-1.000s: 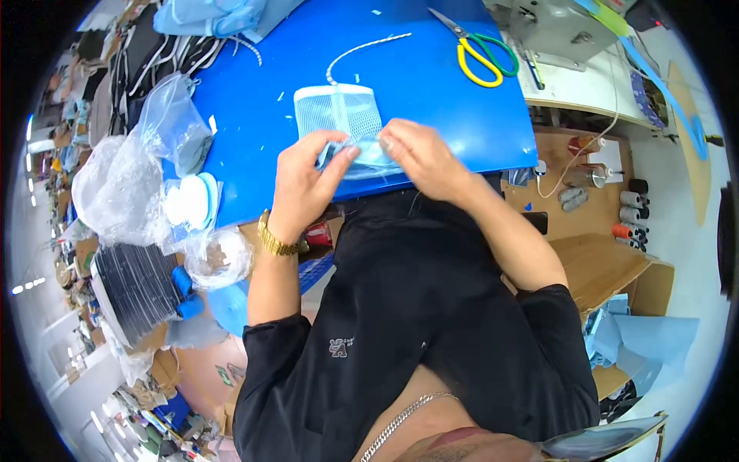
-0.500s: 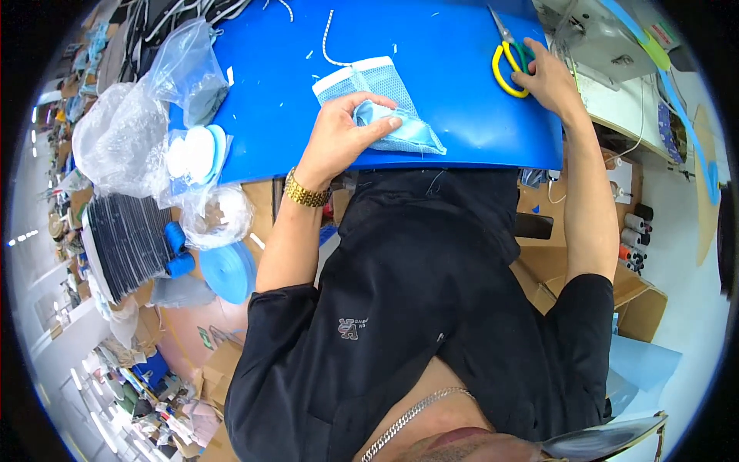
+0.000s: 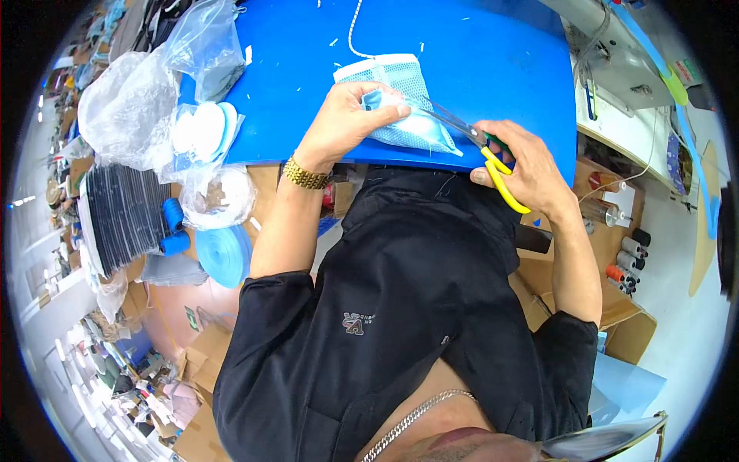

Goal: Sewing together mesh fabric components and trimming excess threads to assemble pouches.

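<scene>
My left hand (image 3: 350,119) pinches a light blue mesh pouch (image 3: 412,132) with a white top band, near the front edge of the blue table. Some smooth pale blue cloth bunches up under its thumb. A speckled white cord (image 3: 352,35) runs from the pouch's top toward the far edge. My right hand (image 3: 519,162) grips scissors (image 3: 500,181) with yellow and green handles. Their blades point left and reach the pouch beside my left fingertips. Whether the blades are touching the fabric I cannot tell.
Clear plastic bags (image 3: 127,108) and white and blue ribbon rolls (image 3: 204,129) crowd the left. Below them are a light blue roll (image 3: 225,254) and blue thread spools (image 3: 174,227). A sewing machine (image 3: 627,73) stands at the right. White scraps dot the blue table (image 3: 300,46).
My right hand has picked the scissors up off the table's right side and brought them left and nearer, blades to the pouch. My left hand still holds the pouch.
</scene>
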Demonstrator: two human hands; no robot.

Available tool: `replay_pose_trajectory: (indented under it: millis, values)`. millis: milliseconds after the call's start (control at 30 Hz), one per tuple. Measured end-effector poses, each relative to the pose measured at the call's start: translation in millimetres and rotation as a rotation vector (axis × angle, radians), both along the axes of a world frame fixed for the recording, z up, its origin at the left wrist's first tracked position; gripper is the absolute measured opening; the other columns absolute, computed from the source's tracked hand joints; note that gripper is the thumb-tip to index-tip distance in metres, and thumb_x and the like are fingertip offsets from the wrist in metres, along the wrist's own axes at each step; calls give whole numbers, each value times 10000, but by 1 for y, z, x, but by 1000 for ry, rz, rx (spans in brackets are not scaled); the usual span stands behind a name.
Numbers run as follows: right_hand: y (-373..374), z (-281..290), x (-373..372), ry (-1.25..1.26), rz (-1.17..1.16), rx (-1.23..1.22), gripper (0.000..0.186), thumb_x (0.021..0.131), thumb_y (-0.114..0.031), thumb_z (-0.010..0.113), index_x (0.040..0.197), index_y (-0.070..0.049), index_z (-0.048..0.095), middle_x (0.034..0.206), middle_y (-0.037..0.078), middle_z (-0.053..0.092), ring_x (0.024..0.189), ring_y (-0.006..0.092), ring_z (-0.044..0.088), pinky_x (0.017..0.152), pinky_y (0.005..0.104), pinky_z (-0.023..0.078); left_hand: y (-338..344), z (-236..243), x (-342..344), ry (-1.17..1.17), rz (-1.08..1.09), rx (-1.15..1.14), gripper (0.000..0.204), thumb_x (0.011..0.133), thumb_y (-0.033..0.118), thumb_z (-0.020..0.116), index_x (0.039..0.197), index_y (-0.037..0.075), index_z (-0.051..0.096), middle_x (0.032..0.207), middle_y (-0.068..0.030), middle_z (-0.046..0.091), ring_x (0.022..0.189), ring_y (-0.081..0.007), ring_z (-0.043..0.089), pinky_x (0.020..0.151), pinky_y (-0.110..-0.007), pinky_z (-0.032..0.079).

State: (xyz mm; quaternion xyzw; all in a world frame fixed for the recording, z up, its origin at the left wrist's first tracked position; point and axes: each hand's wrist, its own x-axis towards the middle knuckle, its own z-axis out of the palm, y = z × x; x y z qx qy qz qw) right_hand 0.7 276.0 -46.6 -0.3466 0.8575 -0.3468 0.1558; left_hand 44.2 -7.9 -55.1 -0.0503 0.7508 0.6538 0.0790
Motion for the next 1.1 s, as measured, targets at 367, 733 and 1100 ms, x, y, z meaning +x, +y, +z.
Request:
replay_pose_trajectory:
  millis: [367, 733, 1100]
  values:
    - [-12, 2, -6, 68, 70, 1, 640, 664, -353, 844, 1206, -112, 602, 845, 69, 574, 677, 219, 523, 603, 344, 443, 2, 0, 5, 58, -63, -8, 172, 827, 151, 769, 937, 30, 717, 824, 16, 660, 749, -50, 563, 662, -203, 448]
    - [-10, -3, -4, 54, 55, 13, 527, 704, -343, 825, 1148, -111, 661, 775, 79, 623, 631, 224, 541, 582, 352, 455, 3, -3, 5, 46, -64, 0, 166, 826, 161, 764, 908, 22, 728, 822, -12, 682, 750, -56, 585, 662, -218, 470]
    - [-5, -11, 0, 125, 84, -73, 519, 721, -361, 813, 1155, -121, 661, 865, 106, 684, 666, 269, 611, 630, 361, 500, 5, -3, 5, 51, -61, -40, 173, 824, 169, 763, 906, 20, 734, 822, -19, 688, 750, -67, 586, 674, -229, 472]
